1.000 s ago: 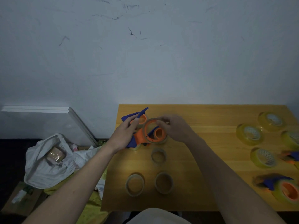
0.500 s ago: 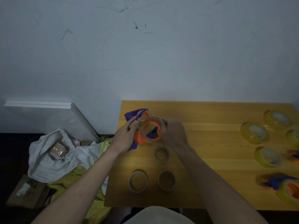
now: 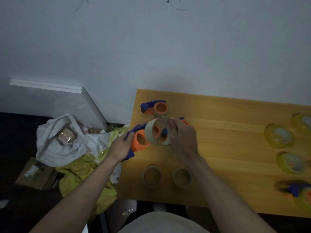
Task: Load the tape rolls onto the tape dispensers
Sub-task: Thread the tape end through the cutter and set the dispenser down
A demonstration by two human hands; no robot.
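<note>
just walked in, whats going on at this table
A person is loading tape dispensers. The left hand grips an orange and blue tape dispenser at the table's left edge, while the right hand holds a cardboard tape core just beside its hub, not on it. Two more cores lie nearer the person, another dispenser sits behind, and yellow tape rolls wait on the right.

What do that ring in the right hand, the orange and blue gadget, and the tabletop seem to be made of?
Ring: apparently cardboard, dull beige and hollow, probably a spent tape core. Dispenser gripped by the left hand: likely moulded plastic, in solid orange and blue with smooth curves. Table: wood or wood-look laminate, with long yellow grain stripes.
</note>
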